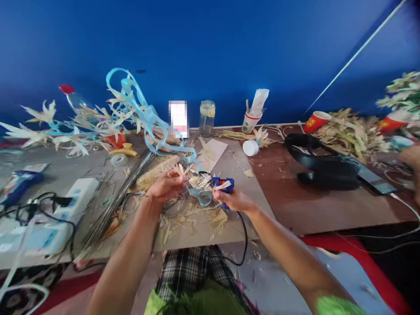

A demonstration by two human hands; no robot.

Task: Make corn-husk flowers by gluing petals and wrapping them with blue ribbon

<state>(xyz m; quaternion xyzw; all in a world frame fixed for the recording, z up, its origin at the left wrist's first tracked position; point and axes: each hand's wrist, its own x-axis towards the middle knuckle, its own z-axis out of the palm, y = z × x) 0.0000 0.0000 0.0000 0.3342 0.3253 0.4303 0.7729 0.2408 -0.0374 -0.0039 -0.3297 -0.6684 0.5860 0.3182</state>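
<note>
My left hand (166, 186) is closed in a pinch on a pale corn husk piece (180, 170) with pointed petals. My right hand (235, 200) is closed too, with a husk strip (223, 187) between thumb and fingers. Close against the right hand is a blue and orange glue gun (231, 182), its black cord hanging over the table edge. Whether the hand also grips the gun cannot be made out. Between the hands are more husk petals (198, 180) and a loop of light blue ribbon (204, 199).
Husk flowers with blue ribbon (144, 113) stand back left. A wire bundle (121, 197) and power strip (78, 201) lie left. Behind are a glass jar (207, 120), a paper cup (251, 122) and a white round container (250, 148). A black headband-like object (324, 168) and phone (376, 180) lie right; another person's hand (411, 159) shows.
</note>
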